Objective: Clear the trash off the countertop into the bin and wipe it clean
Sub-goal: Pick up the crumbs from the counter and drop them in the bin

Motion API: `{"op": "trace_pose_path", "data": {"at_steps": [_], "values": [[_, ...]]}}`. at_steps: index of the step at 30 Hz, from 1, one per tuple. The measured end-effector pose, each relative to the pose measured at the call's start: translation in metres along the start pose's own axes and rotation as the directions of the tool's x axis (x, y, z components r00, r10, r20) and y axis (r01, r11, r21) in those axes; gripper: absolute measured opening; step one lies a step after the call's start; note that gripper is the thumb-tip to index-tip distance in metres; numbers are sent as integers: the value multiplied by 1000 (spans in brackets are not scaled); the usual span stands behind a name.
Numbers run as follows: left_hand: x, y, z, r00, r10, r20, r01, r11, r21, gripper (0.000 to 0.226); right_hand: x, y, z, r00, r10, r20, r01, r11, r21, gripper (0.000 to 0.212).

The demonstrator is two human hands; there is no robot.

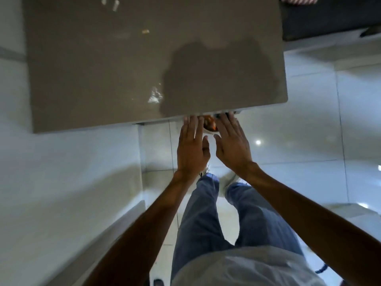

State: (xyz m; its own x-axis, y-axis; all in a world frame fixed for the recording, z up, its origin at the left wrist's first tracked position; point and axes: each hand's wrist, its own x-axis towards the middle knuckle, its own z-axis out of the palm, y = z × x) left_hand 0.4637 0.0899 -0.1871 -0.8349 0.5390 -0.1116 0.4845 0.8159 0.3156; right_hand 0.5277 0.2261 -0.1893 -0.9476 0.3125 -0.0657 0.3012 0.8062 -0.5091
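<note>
Where both flat hands meet, orange scraps fill the bin.

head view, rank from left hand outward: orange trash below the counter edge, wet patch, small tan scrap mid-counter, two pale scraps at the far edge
1. Orange trash: just right of the left hand's fingertips, below the grey countertop's near edge.
2. Shiny wet patch: on the counter, slightly left.
3. Small tan scrap: mid-counter.
4. Two pale scraps: far edge, leftward.
</note>
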Motion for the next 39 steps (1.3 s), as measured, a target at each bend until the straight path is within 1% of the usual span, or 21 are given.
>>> {"op": "trace_pose_path", "data": {"at_steps": [3, 6, 9, 11, 12, 14, 16, 18, 19, 20, 21, 23, 25, 27, 29, 31, 33, 35, 37, 39], "values": [[-5, 2, -35, 993, -56, -106, 52, 998, -39, 56, 18, -27, -32, 995, -71, -77, 74, 996, 42, 39], [-2, -1, -59, 980, -81, -181, 80, 997, -12, 60, 33, -47, -50, 986, -133, -103, 132, 991, -13, 31], [27, -17, -85, 955, -126, -270, 124, 992, -26, 65, 63, -73, -59, 962, -216, -170, 214, 976, -26, 35], [60, -39, -101, 939, -138, -316, 148, 989, 10, 67, 102, -96, -61, 964, -221, -149, 214, 975, -63, 42], [80, -51, -109, 936, -143, -322, 162, 986, 32, 68, 126, -106, -61, 971, -198, -130, 191, 979, -70, 47], [125, -75, -123, 938, -174, -299, 196, 980, 45, 67, 178, -129, -60, 980, -163, -114, 160, 986, -36, 53], [173, -104, -136, 945, -206, -255, 220, 975, 29, 65, 232, -151, -55, 979, -179, -93, 178, 984, -18, 52], [219, -130, -147, 947, -234, -218, 244, 970, 20, 68, 279, -165, -44, 980, -199, 10, 199, 980, -17, 45], [240, -139, -153, 948, -247, -199, 254, 967, 11, 70, 297, -169, -41, 983, -163, 89, 166, 986, -26, 41], [262, -149, -159, 950, -255, -180, 259, 966, -1, 71, 315, -172, -39, 982, -87, 168, 94, 995, -36, 36], [283, -157, -165, 954, -256, -155, 257, 966, -11, 70, 330, -173, -36, 979, -21, 205, 34, 998, -60, 32], [317, -169, -175, 971, -225, -82, 226, 974, -1, 73, 349, -179, -37, 973, -41, 227, 77, 985, -155, 24], [341, -179, -181, 980, -196, -21, 197, 979, 44, 74, 365, -185, -47, 974, -69, 215, 105, 981, -160, 18], [356, -188, -186, 982, -188, 3, 188, 981, 38, 60, 387, -193, -55, 979, -100, 180, 124, 984, -125, 18], [363, -192, -188, 981, -193, 17, 193, 981, 2, 43, 417, -198, -61, 985, -114, 132, 126, 989, -83, 22], [366, -200, -191, 983, -182, -26, 183, 983, 18, 36, 452, -212, -61, 980, -175, 90, 183, 980, -83, 25], [368, -204, -195, 982, -176, -64, 178, 983, 33, 32, 485, -229, -52, 966, -246, 79, 255, 959, -125, 28], [374, -201, -200, 982, -172, -80, 179, 979, 94, 29, 510, -245, -37, 966, -226, 126, 246, 954, -172, 28], [380, -200, -204, 980, -182, -80, 190, 976, 107, 29, 526, -255, -17, 969, -151, 196, 199, 947, -253, 28], [383, -200, -205, 977, -192, -94, 202, 974, 100, 27, 532, -259, -6, 977, -110, 184, 165, 935, -313, 28]]}}
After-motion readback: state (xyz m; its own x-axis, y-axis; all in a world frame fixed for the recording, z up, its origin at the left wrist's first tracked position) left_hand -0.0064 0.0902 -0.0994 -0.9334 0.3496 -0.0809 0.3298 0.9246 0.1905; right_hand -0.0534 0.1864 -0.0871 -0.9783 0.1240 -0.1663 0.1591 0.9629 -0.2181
